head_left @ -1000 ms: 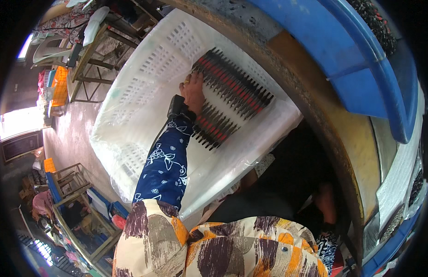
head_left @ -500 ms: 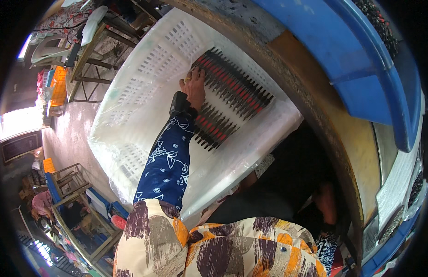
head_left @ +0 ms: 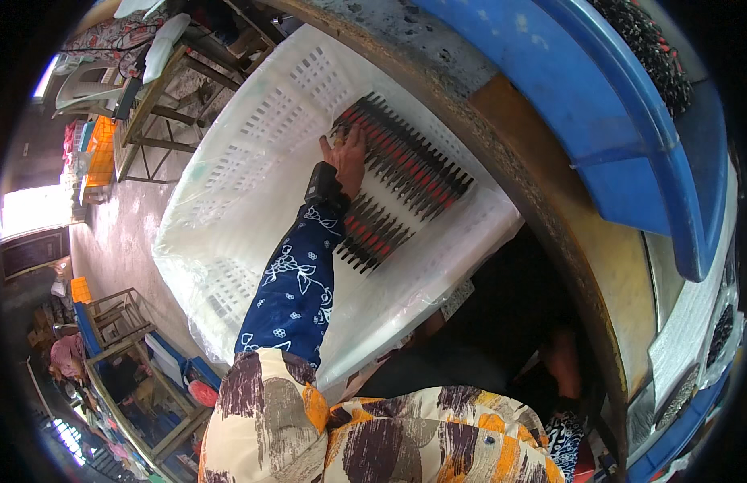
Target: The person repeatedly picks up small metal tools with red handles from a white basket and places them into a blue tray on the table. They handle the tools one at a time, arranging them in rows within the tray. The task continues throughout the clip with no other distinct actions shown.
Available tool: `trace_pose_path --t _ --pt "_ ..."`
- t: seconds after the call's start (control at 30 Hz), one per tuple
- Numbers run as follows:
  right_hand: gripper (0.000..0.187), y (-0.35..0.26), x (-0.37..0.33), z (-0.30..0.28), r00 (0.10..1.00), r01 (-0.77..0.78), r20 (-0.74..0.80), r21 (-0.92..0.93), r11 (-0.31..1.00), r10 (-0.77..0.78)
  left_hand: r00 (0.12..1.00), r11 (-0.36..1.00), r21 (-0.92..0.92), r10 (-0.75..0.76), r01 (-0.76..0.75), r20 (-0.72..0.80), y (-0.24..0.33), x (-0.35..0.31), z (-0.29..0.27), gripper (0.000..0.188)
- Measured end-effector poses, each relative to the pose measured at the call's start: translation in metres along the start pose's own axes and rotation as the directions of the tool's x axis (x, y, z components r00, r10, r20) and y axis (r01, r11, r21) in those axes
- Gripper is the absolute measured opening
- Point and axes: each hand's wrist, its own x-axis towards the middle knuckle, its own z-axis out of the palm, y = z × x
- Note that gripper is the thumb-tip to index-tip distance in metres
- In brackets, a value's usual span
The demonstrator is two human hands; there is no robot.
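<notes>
A large white slotted plastic crate (head_left: 252, 161), lined with clear plastic film, lies tilted in front of me. On its bottom are neat rows of thin dark and red pieces (head_left: 413, 169) laid side by side. My left hand (head_left: 349, 154) rests flat on the upper end of these rows with its fingers spread, holding nothing. A black band sits on that wrist, above a blue flowered sleeve. My right hand (head_left: 560, 364) is low at the right in deep shadow, and its fingers cannot be made out.
A rusty curved table rim (head_left: 550, 201) runs beside the crate, with a big blue tub (head_left: 631, 137) on it. Wooden frames (head_left: 160, 113), an orange crate (head_left: 99, 149) and a white chair stand at the upper left. Another person (head_left: 67, 354) is at the lower left.
My left hand has edged slightly along the top of the rows. The crate and everything else have stayed where they were.
</notes>
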Motion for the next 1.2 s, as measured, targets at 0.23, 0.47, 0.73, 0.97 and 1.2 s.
trace_pose_path --t 0.23,0.47,0.73,0.97,1.2 --pt "0.035 0.015 0.005 0.019 0.963 0.061 -0.255 -0.115 0.992 -0.089 0.99 0.997 -0.077 0.001 -0.012 -0.142 0.0 -0.003 -0.002 0.042" --pt "0.036 -0.001 0.002 0.002 0.997 -0.082 -0.006 -0.063 0.995 0.082 0.923 0.927 -0.263 -0.324 0.267 -0.205 0.0 -0.021 0.007 0.042" --pt "0.036 0.032 0.006 0.025 0.992 -0.041 -0.125 -0.14 0.989 0.023 0.913 0.932 -0.239 -0.329 0.273 -0.242 0.002 -0.031 0.008 0.03" --pt "0.035 0.051 0.014 0.04 0.977 0.106 -0.175 -0.112 0.988 -0.124 0.933 0.942 -0.212 -0.303 0.261 -0.195 0.002 -0.029 0.004 0.025" --pt "0.033 0.037 0.006 0.025 0.956 0.207 -0.195 -0.088 0.974 -0.221 0.955 0.961 -0.151 -0.253 0.23 -0.157 0.007 -0.033 -0.011 0.039"
